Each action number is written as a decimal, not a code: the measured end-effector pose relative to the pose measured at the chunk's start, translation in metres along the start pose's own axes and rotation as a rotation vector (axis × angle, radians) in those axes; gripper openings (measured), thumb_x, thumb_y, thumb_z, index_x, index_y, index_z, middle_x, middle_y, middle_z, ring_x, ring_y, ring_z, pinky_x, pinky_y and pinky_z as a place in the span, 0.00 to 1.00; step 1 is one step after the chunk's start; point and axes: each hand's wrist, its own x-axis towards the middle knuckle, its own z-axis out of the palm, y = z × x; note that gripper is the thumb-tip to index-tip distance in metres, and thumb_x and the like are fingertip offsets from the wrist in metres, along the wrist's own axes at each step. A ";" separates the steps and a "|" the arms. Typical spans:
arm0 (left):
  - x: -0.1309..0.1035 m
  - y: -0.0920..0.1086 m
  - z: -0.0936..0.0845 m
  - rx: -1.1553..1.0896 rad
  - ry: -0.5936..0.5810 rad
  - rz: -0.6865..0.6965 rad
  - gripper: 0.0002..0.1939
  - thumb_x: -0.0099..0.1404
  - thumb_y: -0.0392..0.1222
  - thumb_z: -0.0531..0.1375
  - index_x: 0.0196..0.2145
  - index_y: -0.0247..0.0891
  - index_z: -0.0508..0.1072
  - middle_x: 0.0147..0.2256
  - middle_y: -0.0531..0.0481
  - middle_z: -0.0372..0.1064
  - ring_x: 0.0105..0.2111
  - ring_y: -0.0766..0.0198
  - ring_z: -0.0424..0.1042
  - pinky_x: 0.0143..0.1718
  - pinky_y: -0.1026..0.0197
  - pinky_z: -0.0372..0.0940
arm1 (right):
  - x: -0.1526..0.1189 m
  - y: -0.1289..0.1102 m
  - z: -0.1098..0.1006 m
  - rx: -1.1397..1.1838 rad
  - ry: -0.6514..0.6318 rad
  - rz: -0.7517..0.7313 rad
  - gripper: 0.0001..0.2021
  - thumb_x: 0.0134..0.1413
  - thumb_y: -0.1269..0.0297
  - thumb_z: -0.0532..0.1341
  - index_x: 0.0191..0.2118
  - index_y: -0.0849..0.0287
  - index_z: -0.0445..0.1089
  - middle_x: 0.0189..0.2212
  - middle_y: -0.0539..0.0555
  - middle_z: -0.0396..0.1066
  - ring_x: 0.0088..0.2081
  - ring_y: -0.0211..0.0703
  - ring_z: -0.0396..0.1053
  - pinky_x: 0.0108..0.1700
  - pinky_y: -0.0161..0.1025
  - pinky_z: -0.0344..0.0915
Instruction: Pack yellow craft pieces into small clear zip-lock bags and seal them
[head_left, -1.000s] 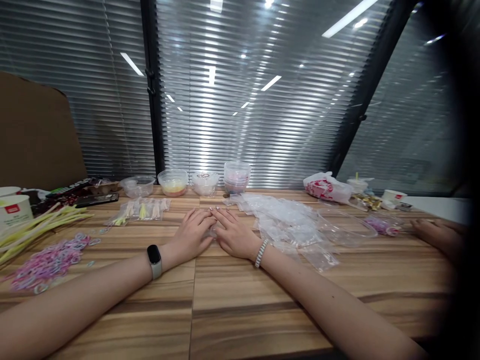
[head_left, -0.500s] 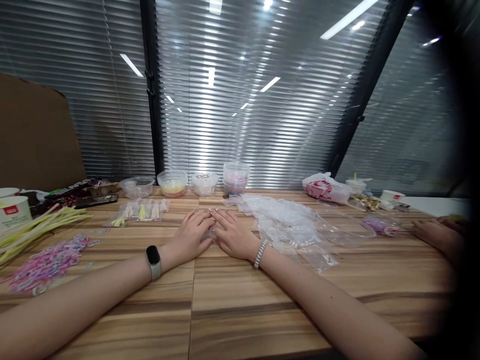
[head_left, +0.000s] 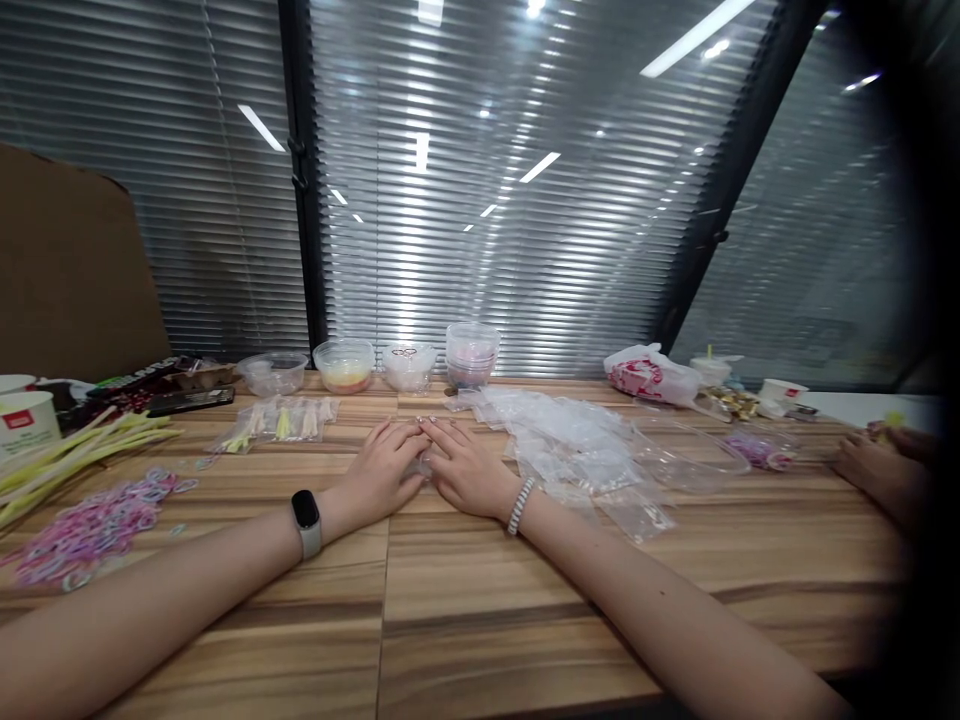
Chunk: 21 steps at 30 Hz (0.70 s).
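Note:
My left hand (head_left: 385, 467) lies palm down on the wooden table (head_left: 465, 620), fingers stretched out and angled inward. Beside it, my right hand (head_left: 463, 467) rests the same way, its fingertips meeting those of the left. A bit of clear plastic (head_left: 423, 466) shows in the gap between the hands; most of it is hidden, and I cannot tell its shape. Just right of my right hand, a heap of clear plastic bags (head_left: 570, 440) spreads over the table. Left of my left hand lie small filled bags (head_left: 285, 420) with yellow and pale pieces.
Pink and purple rubber bands (head_left: 97, 530) and yellow strips (head_left: 67, 460) lie at the left. Clear bowls (head_left: 343, 366) line the back by the blinds. A red-and-white plastic bag (head_left: 651, 376) sits back right. Another person's hands (head_left: 874, 465) are at the right edge.
My own hands have kept their place. At the right edge, the other person's hands have shifted slightly, and something yellow shows more clearly in them.

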 end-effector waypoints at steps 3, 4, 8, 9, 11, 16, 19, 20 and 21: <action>0.000 0.000 0.000 0.003 0.007 -0.002 0.25 0.61 0.41 0.59 0.56 0.41 0.63 0.56 0.45 0.59 0.57 0.53 0.57 0.61 0.45 0.48 | 0.000 0.000 0.000 0.006 -0.002 -0.005 0.13 0.58 0.64 0.55 0.47 0.64 0.66 0.65 0.63 0.44 0.65 0.55 0.45 0.65 0.54 0.45; 0.000 0.000 0.000 0.005 0.009 0.000 0.25 0.61 0.41 0.59 0.56 0.41 0.63 0.56 0.45 0.59 0.57 0.53 0.57 0.61 0.45 0.48 | 0.000 0.000 0.001 0.007 -0.002 -0.006 0.13 0.58 0.64 0.55 0.47 0.64 0.66 0.65 0.63 0.44 0.65 0.55 0.45 0.65 0.54 0.45; 0.000 -0.002 0.001 0.003 0.006 0.001 0.25 0.61 0.41 0.59 0.56 0.41 0.62 0.57 0.45 0.59 0.57 0.54 0.57 0.62 0.45 0.47 | 0.000 0.000 0.001 0.011 0.000 -0.010 0.13 0.58 0.64 0.55 0.47 0.64 0.67 0.65 0.63 0.44 0.65 0.55 0.45 0.65 0.54 0.46; 0.000 -0.002 0.001 -0.001 0.002 -0.002 0.25 0.61 0.40 0.59 0.56 0.41 0.62 0.57 0.45 0.59 0.57 0.54 0.57 0.62 0.45 0.47 | 0.000 0.000 0.001 0.013 0.002 -0.011 0.13 0.58 0.64 0.55 0.47 0.64 0.67 0.65 0.63 0.45 0.65 0.54 0.45 0.65 0.54 0.46; 0.001 -0.002 0.001 -0.010 -0.009 -0.009 0.25 0.60 0.41 0.60 0.55 0.41 0.63 0.56 0.46 0.59 0.57 0.54 0.57 0.62 0.46 0.47 | 0.000 0.000 0.000 0.019 0.010 -0.014 0.14 0.59 0.64 0.55 0.48 0.64 0.66 0.65 0.63 0.44 0.65 0.54 0.45 0.65 0.53 0.45; 0.001 -0.001 0.000 -0.017 -0.021 -0.020 0.24 0.60 0.41 0.60 0.54 0.41 0.64 0.56 0.46 0.59 0.57 0.55 0.56 0.62 0.46 0.47 | 0.000 0.001 0.001 0.030 0.009 -0.018 0.14 0.59 0.64 0.54 0.47 0.65 0.67 0.65 0.63 0.43 0.66 0.54 0.44 0.65 0.53 0.45; 0.001 -0.001 -0.001 -0.019 -0.012 -0.017 0.23 0.60 0.41 0.60 0.54 0.41 0.64 0.56 0.46 0.59 0.58 0.55 0.56 0.62 0.46 0.47 | 0.000 0.001 0.002 0.035 0.013 -0.017 0.13 0.59 0.65 0.54 0.47 0.65 0.66 0.65 0.63 0.44 0.65 0.55 0.45 0.64 0.54 0.47; 0.001 -0.001 -0.001 -0.019 -0.008 -0.014 0.23 0.61 0.41 0.60 0.54 0.41 0.64 0.56 0.46 0.59 0.58 0.55 0.56 0.62 0.46 0.48 | 0.000 0.001 0.002 0.037 0.018 -0.017 0.13 0.59 0.65 0.54 0.47 0.64 0.67 0.65 0.63 0.44 0.65 0.55 0.45 0.64 0.54 0.47; 0.001 -0.001 -0.001 -0.018 -0.005 -0.012 0.23 0.61 0.41 0.60 0.54 0.41 0.64 0.56 0.46 0.59 0.58 0.55 0.56 0.62 0.46 0.48 | -0.001 0.001 0.002 0.039 0.023 -0.015 0.13 0.58 0.65 0.54 0.46 0.64 0.67 0.65 0.63 0.44 0.65 0.54 0.45 0.64 0.54 0.48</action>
